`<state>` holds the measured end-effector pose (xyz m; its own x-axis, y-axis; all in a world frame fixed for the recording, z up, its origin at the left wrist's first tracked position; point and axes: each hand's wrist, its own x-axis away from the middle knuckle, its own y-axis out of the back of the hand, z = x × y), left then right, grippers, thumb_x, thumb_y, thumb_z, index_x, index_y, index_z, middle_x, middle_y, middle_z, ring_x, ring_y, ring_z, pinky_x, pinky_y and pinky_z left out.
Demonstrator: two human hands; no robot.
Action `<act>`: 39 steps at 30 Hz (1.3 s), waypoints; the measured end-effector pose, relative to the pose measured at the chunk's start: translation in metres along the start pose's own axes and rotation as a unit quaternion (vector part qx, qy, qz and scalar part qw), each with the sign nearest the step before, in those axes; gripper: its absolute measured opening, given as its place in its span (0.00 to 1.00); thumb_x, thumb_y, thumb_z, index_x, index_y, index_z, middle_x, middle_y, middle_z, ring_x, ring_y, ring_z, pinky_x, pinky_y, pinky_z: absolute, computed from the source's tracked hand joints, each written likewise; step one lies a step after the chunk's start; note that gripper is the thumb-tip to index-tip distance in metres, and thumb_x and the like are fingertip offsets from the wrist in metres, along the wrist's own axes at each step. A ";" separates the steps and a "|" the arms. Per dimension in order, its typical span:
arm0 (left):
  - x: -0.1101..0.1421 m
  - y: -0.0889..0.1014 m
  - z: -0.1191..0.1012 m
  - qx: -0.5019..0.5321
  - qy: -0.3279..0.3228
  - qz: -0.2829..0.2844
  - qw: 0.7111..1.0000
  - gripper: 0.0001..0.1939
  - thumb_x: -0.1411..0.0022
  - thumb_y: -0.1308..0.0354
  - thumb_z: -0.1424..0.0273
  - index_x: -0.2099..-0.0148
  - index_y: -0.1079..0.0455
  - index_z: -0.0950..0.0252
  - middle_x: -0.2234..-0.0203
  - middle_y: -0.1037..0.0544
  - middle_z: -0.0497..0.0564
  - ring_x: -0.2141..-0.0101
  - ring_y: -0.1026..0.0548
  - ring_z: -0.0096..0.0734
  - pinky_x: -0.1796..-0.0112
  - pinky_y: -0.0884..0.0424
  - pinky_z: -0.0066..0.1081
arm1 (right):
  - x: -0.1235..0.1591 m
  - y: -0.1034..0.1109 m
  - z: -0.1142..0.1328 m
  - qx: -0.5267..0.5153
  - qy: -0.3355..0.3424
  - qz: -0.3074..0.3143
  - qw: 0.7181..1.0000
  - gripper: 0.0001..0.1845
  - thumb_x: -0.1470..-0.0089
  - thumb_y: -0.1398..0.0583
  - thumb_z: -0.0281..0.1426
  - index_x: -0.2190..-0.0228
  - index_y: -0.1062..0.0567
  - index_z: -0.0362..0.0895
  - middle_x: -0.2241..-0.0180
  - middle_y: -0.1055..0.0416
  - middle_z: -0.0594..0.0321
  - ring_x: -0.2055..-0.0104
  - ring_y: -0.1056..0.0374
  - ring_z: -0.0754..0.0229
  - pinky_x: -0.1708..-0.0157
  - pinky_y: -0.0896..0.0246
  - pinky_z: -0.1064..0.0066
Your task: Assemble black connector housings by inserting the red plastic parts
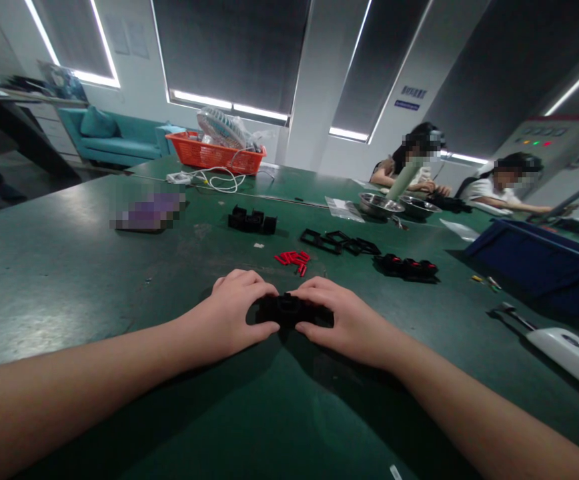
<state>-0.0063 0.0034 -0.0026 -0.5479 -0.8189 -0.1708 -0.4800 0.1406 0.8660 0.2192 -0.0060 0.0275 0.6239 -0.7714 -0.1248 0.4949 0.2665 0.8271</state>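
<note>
Both of my hands grip one black plastic part [288, 305] low over the green tabletop. My left hand [239, 307] closes around its left end, thumb on the near side and fingers on the far side. From the other end my right hand [337, 313] holds it the same way. Most of the part is hidden by the fingers. Just beyond lie several small red pieces [293, 259] in a loose pile. Black frames [339, 241] are spread behind them, a black housing [252, 220] stands to the left, and black parts with red inserts [405, 267] lie to the right.
A blue bin [544, 260] and a white-handled tool [569, 357] are at the right. Farther back are metal bowls [380, 205], a plastic bag [344, 209], an orange basket [217, 153] and a white cable [219, 179]. A blurred purple object [149, 212] lies left. Two people sit across the table.
</note>
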 end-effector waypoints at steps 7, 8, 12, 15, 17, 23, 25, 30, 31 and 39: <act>0.000 0.001 -0.002 0.006 0.005 0.005 1.000 0.18 0.42 0.38 0.65 0.50 0.27 0.62 0.55 0.26 0.55 0.49 0.33 0.50 0.47 0.38 0.50 | 0.000 -0.001 0.000 -0.005 -0.004 -0.004 1.000 0.17 0.47 0.37 0.24 0.54 0.23 0.43 0.56 0.28 0.56 0.52 0.31 0.54 0.51 0.36 0.60; 0.000 0.001 -0.002 0.006 0.006 0.006 1.000 0.18 0.42 0.38 0.65 0.49 0.27 0.62 0.55 0.26 0.55 0.48 0.34 0.50 0.47 0.38 0.50 | 0.000 -0.001 0.000 -0.006 -0.004 -0.005 1.000 0.17 0.47 0.37 0.24 0.54 0.23 0.43 0.56 0.28 0.56 0.52 0.31 0.54 0.51 0.36 0.60; 0.000 0.002 -0.003 0.007 0.011 0.006 1.000 0.17 0.42 0.38 0.66 0.50 0.27 0.62 0.55 0.26 0.55 0.49 0.33 0.50 0.47 0.38 0.50 | 0.001 -0.001 0.000 -0.007 -0.006 -0.002 1.000 0.15 0.46 0.37 0.24 0.55 0.23 0.43 0.55 0.28 0.55 0.52 0.32 0.53 0.50 0.36 0.59; 0.000 0.002 -0.003 0.007 0.011 0.010 1.000 0.17 0.42 0.38 0.66 0.50 0.27 0.63 0.55 0.26 0.55 0.49 0.33 0.49 0.47 0.38 0.50 | 0.001 -0.002 -0.001 -0.007 -0.007 -0.001 1.000 0.16 0.46 0.37 0.25 0.54 0.24 0.42 0.55 0.28 0.55 0.51 0.32 0.54 0.49 0.37 0.59; 0.000 0.002 -0.003 0.007 0.010 0.009 1.000 0.18 0.42 0.37 0.66 0.50 0.27 0.62 0.55 0.26 0.55 0.49 0.33 0.50 0.47 0.38 0.50 | 0.001 -0.002 -0.001 -0.005 -0.005 -0.002 1.000 0.16 0.46 0.37 0.25 0.54 0.24 0.41 0.55 0.28 0.55 0.51 0.33 0.54 0.49 0.37 0.59; -0.001 0.001 -0.002 0.007 0.009 0.004 1.000 0.18 0.43 0.37 0.65 0.50 0.26 0.61 0.55 0.26 0.55 0.49 0.33 0.50 0.47 0.38 0.51 | 0.001 -0.002 0.000 0.003 -0.014 0.003 1.000 0.16 0.45 0.37 0.24 0.54 0.25 0.40 0.55 0.29 0.54 0.51 0.33 0.54 0.48 0.38 0.59; -0.001 0.001 -0.001 0.006 0.008 0.003 1.000 0.18 0.43 0.37 0.65 0.49 0.26 0.61 0.55 0.26 0.55 0.49 0.33 0.50 0.47 0.37 0.51 | 0.001 -0.002 0.001 0.003 -0.016 0.005 1.000 0.16 0.45 0.37 0.24 0.53 0.25 0.40 0.55 0.29 0.54 0.51 0.34 0.54 0.48 0.38 0.58; 0.000 0.000 -0.001 -0.001 0.003 -0.006 1.000 0.18 0.42 0.37 0.63 0.50 0.26 0.60 0.55 0.25 0.55 0.49 0.32 0.50 0.47 0.36 0.50 | 0.001 -0.002 0.003 0.008 -0.012 0.006 1.000 0.16 0.45 0.38 0.24 0.53 0.25 0.40 0.55 0.29 0.54 0.51 0.34 0.53 0.48 0.38 0.58; 0.000 0.000 -0.001 -0.002 0.003 -0.005 1.000 0.18 0.42 0.37 0.63 0.50 0.26 0.60 0.55 0.25 0.55 0.49 0.32 0.50 0.47 0.36 0.50 | 0.001 -0.002 0.003 0.007 -0.013 0.007 1.000 0.15 0.45 0.38 0.24 0.54 0.25 0.40 0.55 0.29 0.54 0.51 0.34 0.53 0.48 0.38 0.58; 0.000 0.001 -0.002 -0.003 0.005 -0.004 1.000 0.17 0.42 0.37 0.63 0.50 0.26 0.60 0.55 0.25 0.55 0.49 0.32 0.50 0.48 0.36 0.50 | 0.001 -0.002 0.003 0.005 -0.014 0.006 1.000 0.15 0.45 0.37 0.23 0.54 0.26 0.42 0.55 0.30 0.55 0.51 0.34 0.54 0.48 0.38 0.59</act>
<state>-0.0055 0.0024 -0.0012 -0.5369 -0.8257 -0.1733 -0.4804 0.1304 0.8673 0.2171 -0.0093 0.0269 0.6124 -0.7841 -0.1007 0.4821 0.2694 0.8337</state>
